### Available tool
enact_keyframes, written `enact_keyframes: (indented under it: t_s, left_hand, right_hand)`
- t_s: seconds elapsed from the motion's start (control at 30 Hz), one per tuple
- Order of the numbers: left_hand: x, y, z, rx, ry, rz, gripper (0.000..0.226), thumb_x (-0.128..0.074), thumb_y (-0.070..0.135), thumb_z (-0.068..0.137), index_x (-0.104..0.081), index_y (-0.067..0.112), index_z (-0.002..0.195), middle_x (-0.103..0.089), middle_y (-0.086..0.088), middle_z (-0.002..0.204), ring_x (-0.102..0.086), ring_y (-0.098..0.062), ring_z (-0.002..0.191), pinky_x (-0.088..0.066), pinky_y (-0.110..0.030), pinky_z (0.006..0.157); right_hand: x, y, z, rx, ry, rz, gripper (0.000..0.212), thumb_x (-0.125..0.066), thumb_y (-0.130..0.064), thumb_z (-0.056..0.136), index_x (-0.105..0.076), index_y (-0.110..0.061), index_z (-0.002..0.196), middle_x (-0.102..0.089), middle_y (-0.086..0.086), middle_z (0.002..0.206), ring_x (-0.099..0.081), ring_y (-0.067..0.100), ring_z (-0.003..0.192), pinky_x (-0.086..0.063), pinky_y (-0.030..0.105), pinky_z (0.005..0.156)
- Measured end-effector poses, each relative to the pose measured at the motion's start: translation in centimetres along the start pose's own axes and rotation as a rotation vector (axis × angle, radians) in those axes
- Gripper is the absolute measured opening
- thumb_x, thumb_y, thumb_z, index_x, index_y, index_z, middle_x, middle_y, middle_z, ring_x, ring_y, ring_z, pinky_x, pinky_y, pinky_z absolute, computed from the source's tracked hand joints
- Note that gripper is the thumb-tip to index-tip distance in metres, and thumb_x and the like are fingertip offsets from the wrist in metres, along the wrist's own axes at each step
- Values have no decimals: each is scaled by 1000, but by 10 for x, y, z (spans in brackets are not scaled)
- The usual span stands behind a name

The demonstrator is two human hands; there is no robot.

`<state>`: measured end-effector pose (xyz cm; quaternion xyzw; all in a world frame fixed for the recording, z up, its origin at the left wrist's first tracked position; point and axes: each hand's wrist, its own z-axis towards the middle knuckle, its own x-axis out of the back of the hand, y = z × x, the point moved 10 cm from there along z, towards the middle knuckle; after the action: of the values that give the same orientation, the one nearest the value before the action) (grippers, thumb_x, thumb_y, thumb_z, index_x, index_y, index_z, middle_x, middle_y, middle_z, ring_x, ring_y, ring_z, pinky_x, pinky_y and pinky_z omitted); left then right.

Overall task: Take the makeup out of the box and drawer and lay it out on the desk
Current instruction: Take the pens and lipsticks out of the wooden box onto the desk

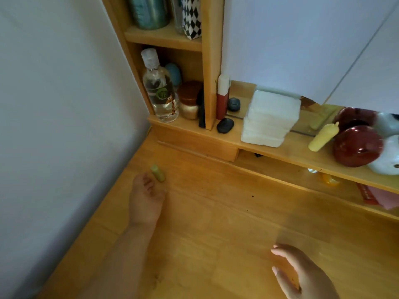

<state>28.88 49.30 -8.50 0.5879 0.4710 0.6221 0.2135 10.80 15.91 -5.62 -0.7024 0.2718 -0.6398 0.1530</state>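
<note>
Head view: the left hand point(145, 198) lies palm-up on the wooden desk point(216, 223) near the wall, its loosely curled fingertips touching a small yellow-green tube point(157, 173) that lies on the desk; whether they pinch it I cannot tell. The right hand point(302, 275) hovers low at the near edge, fingers relaxed and empty. On the shelf point(269, 152) behind stand a clear bottle point(159, 91), a white stacked case point(269, 119), a yellow squeeze bottle point(322, 137) and a dark red lidded bowl point(357, 145).

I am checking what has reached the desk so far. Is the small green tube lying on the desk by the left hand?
Yes, the small green tube lies on the wooden desk at the fingertips of the left hand.
</note>
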Motion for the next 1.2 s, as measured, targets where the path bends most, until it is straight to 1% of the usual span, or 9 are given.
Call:
enact_keyframes:
  t_s: [0.13,0.27,0.4,0.53,0.7,0.8,0.9,1.07,1.2]
  left_hand:
    - [-9,1,-61,-2,16,113,38,-66,0,77,-52,8,111,-57,-9,104,-58,-26,98,-49,-38,85]
    - [-87,56,-128,-207,-256,190,37,-66,6,80,-54,15,115,-55,1,104,-56,-16,94,-44,-26,81]
    - [-170,134,-202,-428,-481,161,41,-69,4,79,-57,16,117,-56,4,105,-56,-10,91,-42,-21,83]
    - [-232,189,-270,-547,-575,105,38,-68,9,82,-59,19,117,-60,8,106,-57,-2,86,-39,-4,75]
    - [-300,236,-347,-715,-599,181,48,-70,19,82,-54,26,126,-55,16,100,-55,0,85,-45,-18,76]
    - [-331,247,-373,-756,-560,307,48,-69,21,82,-54,25,127,-55,14,101,-51,-1,81,-41,-19,73]
    - [-348,247,-381,-724,-513,393,37,-66,19,84,-59,22,120,-64,3,106,-56,-8,85,-42,-22,72]
    - [-351,245,-384,-660,-446,409,25,-64,16,85,-64,16,110,-67,-1,98,-61,-17,84,-48,-27,72]
    - [-348,246,-388,-704,-432,386,18,-65,15,84,-65,17,102,-67,3,87,-62,-15,77,-52,-31,67]
  right_hand:
    - [13,20,-3,-66,-22,122,31,-72,-21,78,-63,-35,104,-58,-23,117,-61,-5,96,-45,13,76]
    - [44,37,-13,-36,-20,114,27,-56,-34,89,-48,-46,112,-44,-35,118,-51,-16,101,-36,1,80]
    - [117,103,-34,-148,120,117,23,-54,-35,90,-49,-45,110,-48,-36,104,-50,-17,92,-37,2,75]
    - [188,178,-66,-202,284,91,21,-56,-31,89,-56,-39,109,-51,-35,97,-51,-15,87,-38,8,72]
    - [259,255,-97,-165,407,-49,22,-60,-19,86,-67,-22,107,-66,-12,101,-61,2,93,-46,16,78]
    - [273,279,-99,-84,354,-189,28,-68,-17,81,-68,-17,109,-69,-3,107,-64,14,102,-49,28,85]
    - [273,285,-98,5,297,-287,30,-75,-16,74,-70,-16,104,-71,-2,101,-67,17,95,-53,31,80]
    - [279,282,-89,52,300,-207,24,-73,-15,77,-71,-14,101,-72,0,95,-68,18,90,-56,32,77]
    - [279,282,-70,-21,290,-28,27,-61,-20,88,-65,-16,114,-68,-1,110,-64,13,97,-48,21,81]
